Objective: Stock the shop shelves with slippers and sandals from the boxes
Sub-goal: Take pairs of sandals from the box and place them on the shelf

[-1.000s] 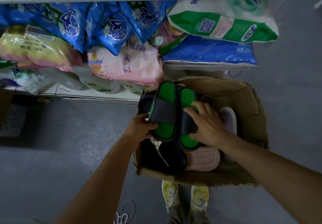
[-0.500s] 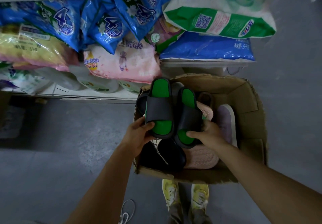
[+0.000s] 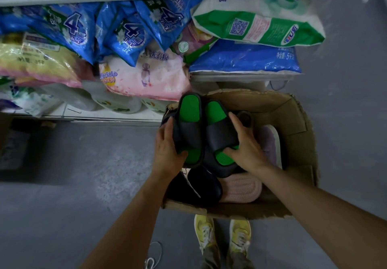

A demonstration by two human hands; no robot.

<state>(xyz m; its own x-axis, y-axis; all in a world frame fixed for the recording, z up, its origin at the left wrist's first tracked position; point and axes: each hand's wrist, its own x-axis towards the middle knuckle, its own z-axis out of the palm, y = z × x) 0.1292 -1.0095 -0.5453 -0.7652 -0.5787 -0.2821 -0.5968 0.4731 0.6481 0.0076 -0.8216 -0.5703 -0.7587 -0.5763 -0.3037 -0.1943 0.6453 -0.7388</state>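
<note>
Above the grey floor (image 3: 73,185), over the cardboard box's (image 3: 297,143) far-left corner, my left hand (image 3: 167,149) and right hand (image 3: 245,149) each gripped one green-soled slipper (image 3: 189,128), thumbs curled onto the heels.

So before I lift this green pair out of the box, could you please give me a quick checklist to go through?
1. Left hand grips the left slipper: ok.
2. Right hand grips the right slipper: ok.
3. Pair held side by side: ok.
4. Pair free of the black slipper and pink slipper below: cannot tell.
5. Space above the cardboard box: ok.
6. Free shelf spot for slippers: cannot tell; only detergent bags show.
</note>
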